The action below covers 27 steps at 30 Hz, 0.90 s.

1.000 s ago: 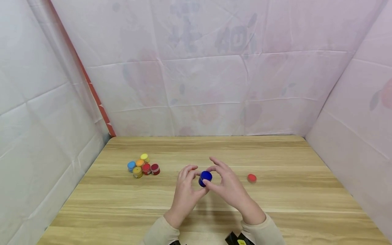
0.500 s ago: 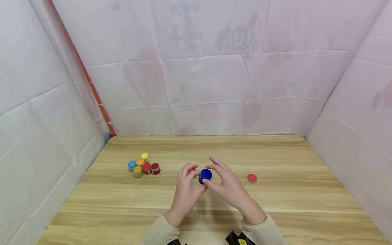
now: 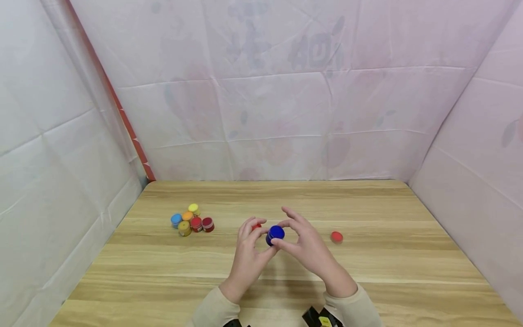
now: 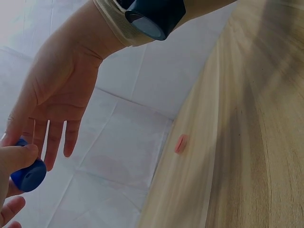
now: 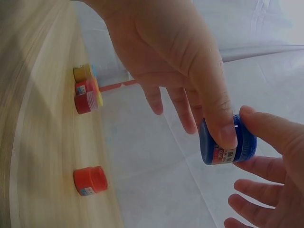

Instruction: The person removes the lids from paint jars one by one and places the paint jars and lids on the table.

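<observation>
Both hands hold a small blue paint jar above the wooden table. My left hand pinches its labelled body between thumb and fingers, and in the right wrist view that thumb lies across the label of the blue jar. The thumb and index finger of my right hand grip the blue lid at the upper end. Whether the lid is loose cannot be told. Behind the left fingers, a red jar is partly hidden; the right wrist view shows this red jar uncapped and upright.
A red lid lies on the table to the right of my hands. Several closed jars cluster at the left, among them a yellow jar, a light blue jar and a dark red jar. White cloth hangs around the table.
The blue jar and both hands have shifted only slightly. The right hand's fingers have moved a little up and right around the lid. More of the red jar shows behind the left fingers.
</observation>
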Each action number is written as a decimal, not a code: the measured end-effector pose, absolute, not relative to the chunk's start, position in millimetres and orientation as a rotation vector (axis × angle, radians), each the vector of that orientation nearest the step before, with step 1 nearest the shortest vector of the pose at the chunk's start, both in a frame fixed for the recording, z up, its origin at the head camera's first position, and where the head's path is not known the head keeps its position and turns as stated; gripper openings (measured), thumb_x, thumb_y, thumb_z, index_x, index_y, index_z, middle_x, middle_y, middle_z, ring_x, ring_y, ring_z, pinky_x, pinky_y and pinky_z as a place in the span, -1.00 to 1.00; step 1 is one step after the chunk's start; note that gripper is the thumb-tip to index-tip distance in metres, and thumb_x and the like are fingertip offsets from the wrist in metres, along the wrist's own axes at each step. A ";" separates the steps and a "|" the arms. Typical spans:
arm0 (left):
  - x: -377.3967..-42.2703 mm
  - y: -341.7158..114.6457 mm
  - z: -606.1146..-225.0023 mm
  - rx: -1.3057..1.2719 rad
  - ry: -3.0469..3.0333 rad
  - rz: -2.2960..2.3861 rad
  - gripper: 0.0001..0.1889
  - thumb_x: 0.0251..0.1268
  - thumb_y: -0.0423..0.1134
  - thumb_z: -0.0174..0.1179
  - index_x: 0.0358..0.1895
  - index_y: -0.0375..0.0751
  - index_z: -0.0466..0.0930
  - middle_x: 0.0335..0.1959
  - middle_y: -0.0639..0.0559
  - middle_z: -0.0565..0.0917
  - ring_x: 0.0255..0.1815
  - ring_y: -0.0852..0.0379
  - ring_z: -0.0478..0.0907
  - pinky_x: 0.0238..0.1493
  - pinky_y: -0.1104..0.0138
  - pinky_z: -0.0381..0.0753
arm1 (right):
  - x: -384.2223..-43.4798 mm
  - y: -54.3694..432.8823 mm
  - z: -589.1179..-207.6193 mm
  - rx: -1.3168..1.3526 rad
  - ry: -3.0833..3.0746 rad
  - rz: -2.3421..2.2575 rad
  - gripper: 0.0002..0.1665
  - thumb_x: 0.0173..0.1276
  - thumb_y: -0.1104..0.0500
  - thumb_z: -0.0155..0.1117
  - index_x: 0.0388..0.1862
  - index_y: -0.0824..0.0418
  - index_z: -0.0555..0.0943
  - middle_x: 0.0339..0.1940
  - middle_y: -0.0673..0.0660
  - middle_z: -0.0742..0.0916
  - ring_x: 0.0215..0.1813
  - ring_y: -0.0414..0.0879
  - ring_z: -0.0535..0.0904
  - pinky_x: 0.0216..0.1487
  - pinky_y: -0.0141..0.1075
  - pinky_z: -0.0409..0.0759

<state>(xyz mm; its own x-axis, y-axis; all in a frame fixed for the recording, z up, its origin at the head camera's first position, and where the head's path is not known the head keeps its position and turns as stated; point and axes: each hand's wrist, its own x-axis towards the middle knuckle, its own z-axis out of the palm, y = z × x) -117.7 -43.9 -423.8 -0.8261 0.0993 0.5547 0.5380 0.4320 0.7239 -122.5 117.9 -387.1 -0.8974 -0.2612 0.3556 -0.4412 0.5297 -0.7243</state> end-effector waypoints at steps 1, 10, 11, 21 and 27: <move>-117.7 -43.9 -423.6 -0.538 -2.257 -1.375 -0.74 0.01 -0.15 0.41 -0.25 -0.17 0.64 0.07 0.09 0.47 0.31 -0.02 0.17 0.18 -0.14 0.21 | -122.6 118.2 -387.2 0.616 -2.561 1.297 -0.73 0.12 0.07 0.42 -0.21 0.11 0.63 0.34 0.17 0.40 0.28 0.17 0.35 0.10 0.08 0.42; -117.5 -44.3 -423.6 -0.537 -2.271 -1.378 -0.70 0.02 -0.09 0.38 -0.23 -0.17 0.64 0.07 0.08 0.47 0.31 -0.03 0.16 0.20 -0.13 0.19 | -122.5 122.8 -386.2 0.835 -2.596 1.227 -0.62 0.31 0.08 0.22 0.07 0.20 0.56 0.38 0.18 0.35 0.35 0.17 0.25 0.16 0.13 0.34; -117.5 -44.4 -423.6 -0.539 -2.272 -1.378 -0.70 0.02 -0.09 0.39 -0.23 -0.17 0.63 0.07 0.07 0.47 0.31 -0.03 0.16 0.20 -0.13 0.19 | -122.2 123.6 -385.7 0.857 -2.607 1.230 -0.59 0.34 0.08 0.19 0.11 0.22 0.54 0.39 0.18 0.34 0.36 0.17 0.23 0.16 0.15 0.32; -116.6 -44.2 -423.5 -0.559 -2.272 -1.390 -0.69 -0.01 -0.13 0.41 -0.23 -0.21 0.62 0.08 -0.08 0.49 0.32 -0.10 0.16 0.21 -0.17 0.14 | -119.0 129.0 -381.6 0.882 -2.681 1.314 -0.39 0.36 0.02 0.16 0.32 0.23 0.36 0.46 0.14 0.19 0.41 0.22 0.08 0.18 0.22 0.25; -116.4 -42.0 -425.5 -0.563 -2.261 -1.369 -0.72 -0.04 -0.16 0.44 -0.29 -0.16 0.59 0.06 0.02 0.48 0.30 -0.15 0.19 0.19 -0.19 0.14 | -119.5 125.2 -382.3 0.705 -2.638 1.299 -0.56 0.16 0.04 0.38 -0.01 0.16 0.53 0.41 0.18 0.28 0.38 0.23 0.17 0.18 0.20 0.26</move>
<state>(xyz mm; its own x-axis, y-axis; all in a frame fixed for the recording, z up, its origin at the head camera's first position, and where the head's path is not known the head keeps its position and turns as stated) -116.4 -42.0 -425.5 -0.8224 0.1168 0.5568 0.5475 0.4286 0.7187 -119.5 125.2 -382.3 -0.8848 -0.3550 0.3018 -0.4557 0.5237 -0.7198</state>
